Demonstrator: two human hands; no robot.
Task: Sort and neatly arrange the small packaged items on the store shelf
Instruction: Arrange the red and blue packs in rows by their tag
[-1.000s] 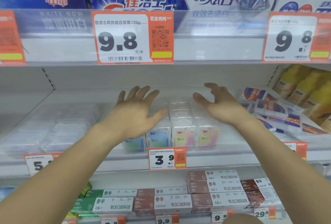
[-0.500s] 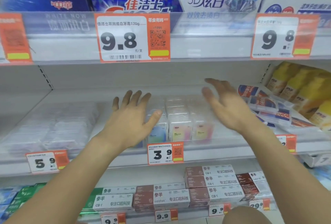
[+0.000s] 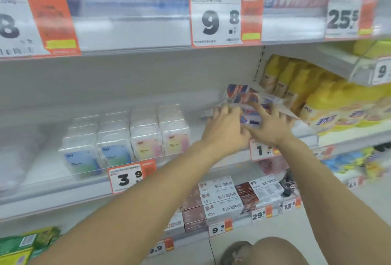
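Both hands on heap of red-blue flat packets [image 3: 243,95], middle shelf [image 3: 148,178], right of clear boxes [image 3: 127,139]. Left hand [image 3: 224,129] grip curled onto heap; right hand [image 3: 269,125] fingers spread, pressing it. Yellow bottles [image 3: 306,87] beyond.

We note a white metal shelving unit [image 3: 148,78] with a plain white back panel and a slotted upright [image 3: 259,61] dividing two bays. Clear plastic strips run along the shelf edges [image 3: 131,32], carrying orange-and-white price tags [image 3: 224,17]. The right bay's shelves sit at different heights from the left. A pale floor [image 3: 296,222] shows at the lower right, below the bottom shelf. Lighting is even and bright, without hard shadows. The view is motion-blurred.
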